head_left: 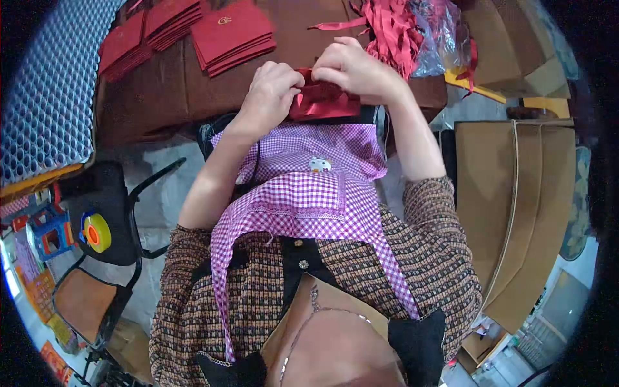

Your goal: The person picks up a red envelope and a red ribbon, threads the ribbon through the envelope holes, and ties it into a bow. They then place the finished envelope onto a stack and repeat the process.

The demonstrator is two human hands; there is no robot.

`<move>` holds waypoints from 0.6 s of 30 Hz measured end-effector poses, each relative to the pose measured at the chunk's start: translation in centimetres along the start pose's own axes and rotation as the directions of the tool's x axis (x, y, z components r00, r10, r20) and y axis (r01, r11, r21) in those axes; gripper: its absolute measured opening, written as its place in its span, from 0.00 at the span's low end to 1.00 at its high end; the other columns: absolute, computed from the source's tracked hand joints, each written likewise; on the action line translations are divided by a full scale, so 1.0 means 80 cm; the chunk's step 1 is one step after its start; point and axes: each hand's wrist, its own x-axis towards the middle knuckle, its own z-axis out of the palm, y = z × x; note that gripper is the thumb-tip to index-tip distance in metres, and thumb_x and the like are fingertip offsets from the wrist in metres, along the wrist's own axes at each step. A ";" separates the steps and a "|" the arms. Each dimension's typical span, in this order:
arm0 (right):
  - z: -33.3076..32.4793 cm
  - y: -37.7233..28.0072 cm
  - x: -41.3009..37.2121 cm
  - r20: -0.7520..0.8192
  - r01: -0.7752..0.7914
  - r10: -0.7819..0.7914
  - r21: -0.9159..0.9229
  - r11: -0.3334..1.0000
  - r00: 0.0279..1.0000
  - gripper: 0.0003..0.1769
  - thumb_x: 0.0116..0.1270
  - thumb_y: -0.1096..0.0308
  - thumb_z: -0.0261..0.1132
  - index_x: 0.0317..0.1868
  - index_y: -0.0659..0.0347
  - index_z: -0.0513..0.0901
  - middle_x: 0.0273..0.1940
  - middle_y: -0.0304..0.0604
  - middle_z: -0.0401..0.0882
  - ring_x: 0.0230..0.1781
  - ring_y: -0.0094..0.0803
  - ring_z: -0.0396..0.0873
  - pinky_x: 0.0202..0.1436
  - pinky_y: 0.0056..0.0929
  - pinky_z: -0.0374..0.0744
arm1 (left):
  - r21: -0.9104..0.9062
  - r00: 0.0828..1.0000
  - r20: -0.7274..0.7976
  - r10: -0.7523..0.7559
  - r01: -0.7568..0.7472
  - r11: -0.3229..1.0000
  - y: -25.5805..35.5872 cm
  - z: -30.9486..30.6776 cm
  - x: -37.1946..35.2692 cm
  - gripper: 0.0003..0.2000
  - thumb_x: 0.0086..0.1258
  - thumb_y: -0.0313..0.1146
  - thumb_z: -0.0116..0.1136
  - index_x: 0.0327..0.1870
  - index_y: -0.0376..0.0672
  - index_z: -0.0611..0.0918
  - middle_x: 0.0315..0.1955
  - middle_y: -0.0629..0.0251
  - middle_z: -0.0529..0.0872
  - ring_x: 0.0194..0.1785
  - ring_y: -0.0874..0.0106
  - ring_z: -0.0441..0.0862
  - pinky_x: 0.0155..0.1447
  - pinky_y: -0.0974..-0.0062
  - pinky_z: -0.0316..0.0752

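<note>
Near the table's front edge, a shiny red piece point(325, 106), perhaps a small bag or folded card with ribbon, sits between my two hands. My left hand point(274, 90) is closed at its upper left side, with fingertips pinched on red material. At its upper right, my right hand point(342, 68) is also closed, thumb and fingers pinched on the red material. Exactly which part each hand grips is too small to tell. Stacks of red folded cards or envelopes point(232, 32) lie at the upper left. A heap of red ribbons point(393, 39) lies beyond my right hand.
The table point(155, 103) has a brown cover. Clear plastic wrapping point(435, 39) lies by the ribbons. A cardboard box point(487, 193) stands at the right. At the left are a patterned blue-white surface point(45, 84) and a black chair point(106, 200) holding tape rolls point(97, 232).
</note>
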 end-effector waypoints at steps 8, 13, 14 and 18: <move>0.010 -0.005 0.015 0.084 0.054 -0.039 -0.177 0.983 0.996 0.09 0.56 0.64 0.64 0.37 0.54 0.85 0.30 0.37 0.80 0.43 0.34 0.74 0.67 0.45 0.56 | -0.049 0.999 0.003 0.053 -0.052 0.997 0.015 -0.010 0.017 0.06 0.52 0.20 0.60 0.32 0.38 0.81 0.36 0.60 0.76 0.40 0.62 0.74 0.46 0.68 0.73; 0.015 0.001 0.008 -0.067 0.025 -0.018 0.096 0.995 0.998 0.09 0.56 0.63 0.66 0.36 0.57 0.85 0.32 0.37 0.80 0.44 0.34 0.74 0.66 0.38 0.58 | -0.099 1.000 0.007 -0.027 0.027 0.995 0.016 -0.011 0.018 0.06 0.52 0.20 0.62 0.32 0.38 0.82 0.41 0.60 0.75 0.41 0.67 0.76 0.46 0.72 0.73; 0.015 0.004 0.007 -0.068 0.025 -0.019 0.095 0.995 0.998 0.09 0.56 0.63 0.66 0.36 0.57 0.85 0.32 0.37 0.80 0.44 0.34 0.74 0.66 0.38 0.58 | -0.067 1.000 0.013 -0.004 0.005 0.998 0.015 -0.012 0.019 0.06 0.53 0.20 0.62 0.33 0.38 0.82 0.43 0.60 0.74 0.41 0.70 0.77 0.46 0.74 0.74; 0.011 0.001 0.003 -0.009 -0.002 0.003 0.120 0.993 1.000 0.11 0.56 0.64 0.66 0.38 0.57 0.85 0.33 0.37 0.81 0.44 0.33 0.75 0.63 0.36 0.61 | -0.057 0.998 -0.051 0.041 -0.043 0.997 0.014 -0.008 0.019 0.06 0.53 0.20 0.62 0.32 0.39 0.83 0.44 0.58 0.74 0.44 0.63 0.75 0.47 0.70 0.74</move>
